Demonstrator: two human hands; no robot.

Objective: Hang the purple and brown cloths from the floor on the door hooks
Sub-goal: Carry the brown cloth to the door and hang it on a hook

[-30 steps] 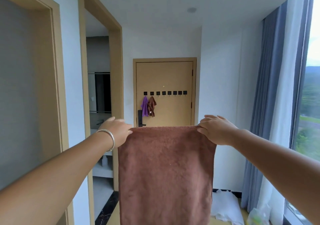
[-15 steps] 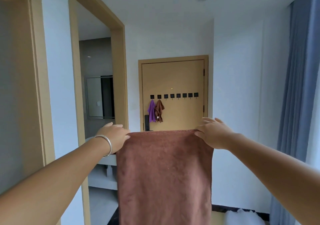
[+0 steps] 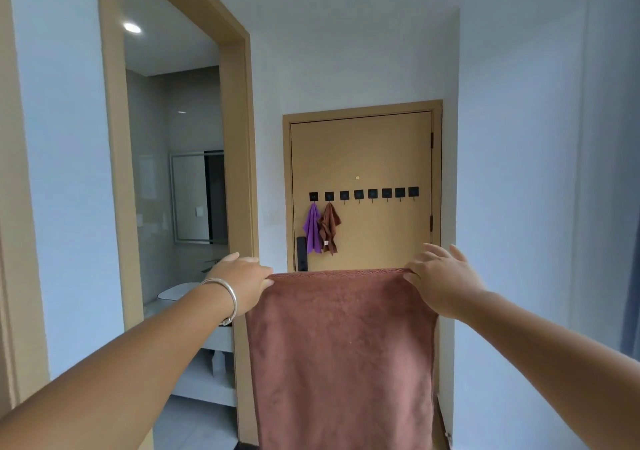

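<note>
Down the hallway the door (image 3: 363, 159) had drawn nearer, both hands, left hand (image 3: 242, 281) and right hand (image 3: 441, 276), pinching the brown towel's (image 3: 341, 356) top corners, six hooks (image 3: 380, 193) free.

Left hand (image 3: 242, 281) and right hand (image 3: 443, 278) pinch a brown cloth (image 3: 341, 356) by its top corners before the door (image 3: 362, 186)

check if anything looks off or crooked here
Nothing stands out. The purple cloth and brown cloth hang on the door hooks; both hands hold the large brown towel level.
</note>
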